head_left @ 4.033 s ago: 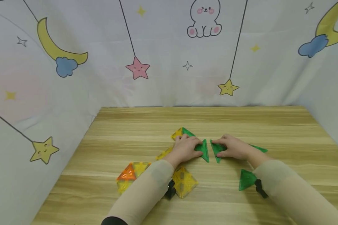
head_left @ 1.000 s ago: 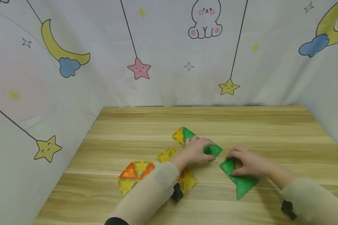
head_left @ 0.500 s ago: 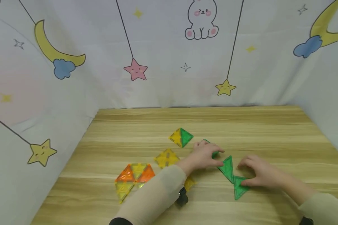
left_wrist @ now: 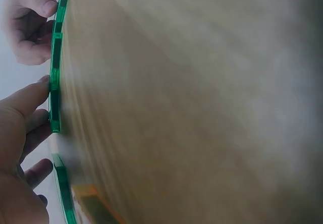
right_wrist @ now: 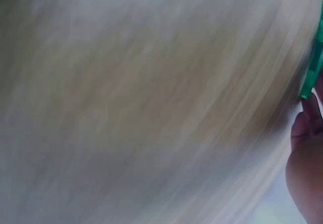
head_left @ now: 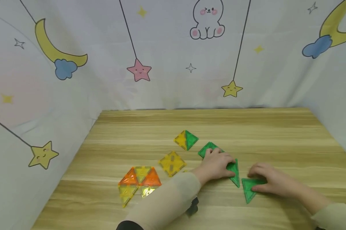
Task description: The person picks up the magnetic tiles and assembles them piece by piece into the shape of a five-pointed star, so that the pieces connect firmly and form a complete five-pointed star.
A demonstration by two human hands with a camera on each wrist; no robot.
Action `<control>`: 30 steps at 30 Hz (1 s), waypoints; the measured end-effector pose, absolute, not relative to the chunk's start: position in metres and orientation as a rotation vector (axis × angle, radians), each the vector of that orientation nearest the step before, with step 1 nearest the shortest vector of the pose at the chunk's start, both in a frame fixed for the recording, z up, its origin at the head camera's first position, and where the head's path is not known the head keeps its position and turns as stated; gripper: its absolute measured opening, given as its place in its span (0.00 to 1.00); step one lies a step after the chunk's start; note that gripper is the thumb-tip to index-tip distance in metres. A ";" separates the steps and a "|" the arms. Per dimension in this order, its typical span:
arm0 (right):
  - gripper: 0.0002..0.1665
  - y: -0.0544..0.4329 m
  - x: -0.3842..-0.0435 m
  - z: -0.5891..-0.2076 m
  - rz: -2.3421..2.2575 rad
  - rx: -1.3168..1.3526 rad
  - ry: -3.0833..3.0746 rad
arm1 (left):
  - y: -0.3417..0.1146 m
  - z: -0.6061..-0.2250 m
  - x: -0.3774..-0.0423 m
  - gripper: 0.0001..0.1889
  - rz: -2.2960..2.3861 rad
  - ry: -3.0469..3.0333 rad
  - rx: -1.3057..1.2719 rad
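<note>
In the head view, my left hand holds a green triangular magnetic tile with thumb and fingers. That hand partly covers another green tile piece just behind it. To the right, my right hand grips a second green triangular tile, thumb on its near side. A narrow gap separates the two held tiles, which look flat on the table. In the left wrist view, the left thumb and a finger touch a green tile. Only part of a green tile shows by the right hand in the right wrist view.
On the wooden table lie a yellow-and-green diamond and a yellow square of tiles. A partial ring of orange and yellow triangles lies at the left, partly behind the left sleeve. A patterned cloth hangs behind the table.
The left hand has come right and forward from the rear green tiles onto a green triangle. That triangle touched the right one half a second ago; now a small gap parts them.
</note>
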State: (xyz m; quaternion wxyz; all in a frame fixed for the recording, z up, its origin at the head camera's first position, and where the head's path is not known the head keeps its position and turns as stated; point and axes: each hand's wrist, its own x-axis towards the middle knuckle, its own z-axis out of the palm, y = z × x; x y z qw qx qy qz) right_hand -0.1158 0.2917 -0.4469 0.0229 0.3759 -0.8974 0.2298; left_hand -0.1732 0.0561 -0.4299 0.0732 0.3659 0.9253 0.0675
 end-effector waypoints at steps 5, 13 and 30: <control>0.19 0.302 -0.117 -0.446 0.760 1.110 -2.817 | 0.051 -0.433 -0.173 0.25 0.201 2.785 1.107; 0.17 0.302 -0.132 -0.441 0.816 1.068 -2.860 | 0.046 -0.435 -0.175 0.25 0.210 2.797 1.109; 0.20 0.308 -0.139 -0.434 0.780 1.019 -2.944 | 0.047 -0.432 -0.174 0.25 0.184 2.779 1.085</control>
